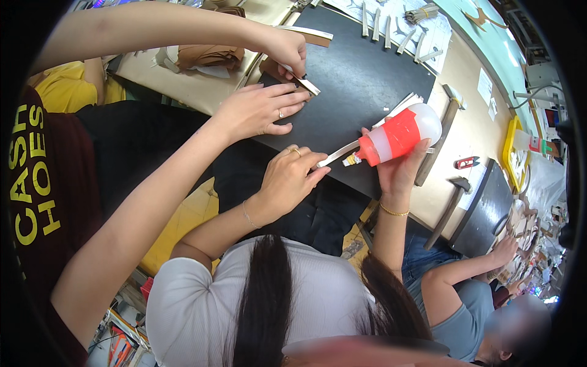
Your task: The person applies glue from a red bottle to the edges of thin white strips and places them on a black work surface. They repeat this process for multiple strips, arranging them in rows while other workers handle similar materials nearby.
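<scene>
My left hand, with a ring on one finger, pinches the near end of a narrow pale strip between thumb and fingertips. My right hand is wrapped round a translucent squeeze bottle with red tape and a red cap. The bottle is tilted, its yellowish, crusted nozzle pointing down and left, right beside the strip. Whether the nozzle touches the strip I cannot tell. The strip's far part runs behind the bottle. Beneath both hands lies a black mat.
At left a co-worker's hands press a strip onto brown leather. Several pale strips lie on patterned paper at the back. To the right are hammers, a red tool, a yellow tray and another person's arm.
</scene>
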A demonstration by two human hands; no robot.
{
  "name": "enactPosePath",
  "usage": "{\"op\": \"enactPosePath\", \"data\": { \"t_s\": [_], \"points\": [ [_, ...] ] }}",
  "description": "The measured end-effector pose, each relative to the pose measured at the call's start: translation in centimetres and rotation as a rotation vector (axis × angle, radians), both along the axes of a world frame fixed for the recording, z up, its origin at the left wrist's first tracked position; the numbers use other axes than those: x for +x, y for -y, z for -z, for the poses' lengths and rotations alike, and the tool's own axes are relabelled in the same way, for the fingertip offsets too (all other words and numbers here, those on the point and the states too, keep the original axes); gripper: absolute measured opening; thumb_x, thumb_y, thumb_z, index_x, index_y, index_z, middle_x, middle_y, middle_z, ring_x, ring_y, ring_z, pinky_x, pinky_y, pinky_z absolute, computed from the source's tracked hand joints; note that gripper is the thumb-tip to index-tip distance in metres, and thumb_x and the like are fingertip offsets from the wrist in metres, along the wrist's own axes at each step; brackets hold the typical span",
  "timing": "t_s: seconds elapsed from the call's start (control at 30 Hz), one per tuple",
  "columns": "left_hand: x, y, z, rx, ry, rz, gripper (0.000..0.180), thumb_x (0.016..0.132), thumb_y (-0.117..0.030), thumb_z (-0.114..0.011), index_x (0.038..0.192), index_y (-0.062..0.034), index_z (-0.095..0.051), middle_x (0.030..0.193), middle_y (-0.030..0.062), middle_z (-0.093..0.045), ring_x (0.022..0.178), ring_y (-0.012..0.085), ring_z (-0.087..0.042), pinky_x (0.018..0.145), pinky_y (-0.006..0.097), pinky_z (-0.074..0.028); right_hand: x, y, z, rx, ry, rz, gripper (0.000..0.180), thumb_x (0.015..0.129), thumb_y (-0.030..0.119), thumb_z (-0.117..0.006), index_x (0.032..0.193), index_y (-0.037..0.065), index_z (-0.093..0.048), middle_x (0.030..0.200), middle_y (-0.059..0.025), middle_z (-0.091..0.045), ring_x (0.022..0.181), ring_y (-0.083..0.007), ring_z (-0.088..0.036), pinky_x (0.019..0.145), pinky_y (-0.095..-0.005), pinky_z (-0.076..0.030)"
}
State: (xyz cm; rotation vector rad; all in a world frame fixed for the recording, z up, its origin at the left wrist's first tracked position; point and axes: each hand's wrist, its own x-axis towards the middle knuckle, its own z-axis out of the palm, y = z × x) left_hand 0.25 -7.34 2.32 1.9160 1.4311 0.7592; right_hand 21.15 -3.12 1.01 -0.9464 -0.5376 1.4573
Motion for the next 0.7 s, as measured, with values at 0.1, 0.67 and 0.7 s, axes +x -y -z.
{"op": "enactPosePath", "data": {
  "t_s": [0.1, 0.67, 0.7],
  "points": [
    [0.0, 0.0, -0.1, 0.002, -0.005, 0.002, 0.021, 0.076, -0.014, -0.075, 0.093, -0.0016, -0.069, 0.073, 0.0073, -0.062, 0.066, 0.0225, -0.055, 0.064, 0.034, -0.046, 0.3, 0.0, -0.1, 0.001, 0.021, 0.017, 0.076, 0.087, 0.067, -0.047, 0.134, 0.008, -0.036, 0.119, -0.0142, -0.053, 0.109, -0.0294, -0.057, 0.093, -0.0625, -0.047],
    [0.2, -0.1, 0.2, 0.077, -0.002, -0.004, 0.022, 0.075, -0.011, -0.076, 0.093, -0.0005, -0.07, 0.073, 0.0071, -0.062, 0.066, 0.0222, -0.054, 0.064, 0.033, -0.046, 1.6, -0.7, -0.6, 0.02, -0.051, 0.144, 0.074, 0.087, 0.067, -0.045, 0.134, 0.01, -0.037, 0.116, -0.0149, -0.057, 0.102, -0.0321, -0.061, 0.089, -0.0638, -0.049],
    [0.2, 0.0, 0.3, 0.078, 0.0, -0.007, 0.022, 0.075, -0.011, -0.076, 0.093, -0.0005, -0.07, 0.073, 0.0071, -0.062, 0.066, 0.0221, -0.054, 0.065, 0.033, -0.046, 1.8, -0.7, -0.7, 0.028, -0.051, 0.153, 0.074, 0.087, 0.067, -0.045, 0.134, 0.01, -0.037, 0.116, -0.0149, -0.057, 0.102, -0.032, -0.061, 0.088, -0.064, -0.049]
  ]
}}
